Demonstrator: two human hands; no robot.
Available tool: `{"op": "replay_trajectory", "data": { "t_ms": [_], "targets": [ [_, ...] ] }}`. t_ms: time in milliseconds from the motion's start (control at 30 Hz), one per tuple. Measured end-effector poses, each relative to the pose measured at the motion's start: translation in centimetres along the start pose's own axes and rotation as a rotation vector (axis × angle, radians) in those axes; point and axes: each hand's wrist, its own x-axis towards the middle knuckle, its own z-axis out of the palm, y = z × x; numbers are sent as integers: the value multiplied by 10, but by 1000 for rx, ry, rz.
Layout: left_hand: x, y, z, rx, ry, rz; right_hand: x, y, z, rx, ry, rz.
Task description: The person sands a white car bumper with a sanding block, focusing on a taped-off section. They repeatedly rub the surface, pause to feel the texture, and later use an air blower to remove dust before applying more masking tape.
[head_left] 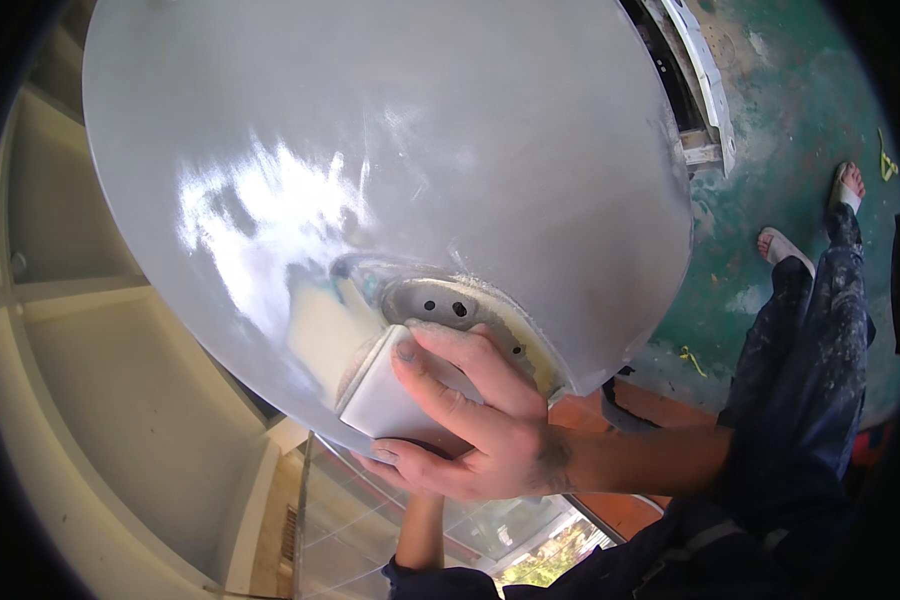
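Observation:
A large, smooth grey car body panel fills the middle of the view. Near its lower edge is an oval recess with dark holes, bordered by cream-coloured filler and sanded patches. My right hand grips a pale, flat-sided sanding block, fingers over the top and thumb along the near side. The block lies against the panel beside the recess, over the filler. My left forearm rises from the lower edge. Behind the right hand, my left hand is mostly hidden, near the panel's edge.
Cream shelving-like compartments curve along the left. At the top right stands a white and black metal part on the worn green floor. Legs in dusty dark trousers and light sandals are at the right. Below is a glass surface.

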Motion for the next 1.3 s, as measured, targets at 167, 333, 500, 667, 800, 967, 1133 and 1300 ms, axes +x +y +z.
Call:
{"op": "replay_trajectory", "data": {
  "t_ms": [167,333,500,667,800,967,1133,1300],
  "targets": [
    [3,-4,0,-74,-14,-1,-7,5,-5,-2,-2,4],
    [0,-11,0,-116,-11,-2,-13,15,-4,-14,-7,-18],
    [4,-10,1,-156,-15,9,-7,14,-4,-3,19,-71],
    [1,-17,-4,-192,-27,21,3,10,-2,-7,-18,-85],
    [-1,-10,-6,-205,-8,-39,-1,13,-2,-18,6,-86],
    [-8,-10,4,-12,57,-78,-14,10,-5,-9,-4,-51],
    [-2,-13,7,-148,82,-70,-22,11,-7,-11,4,4],
    [-8,-31,4,-362,117,-47,-53,-7,-42,-31,-15,118]
  ]
}}
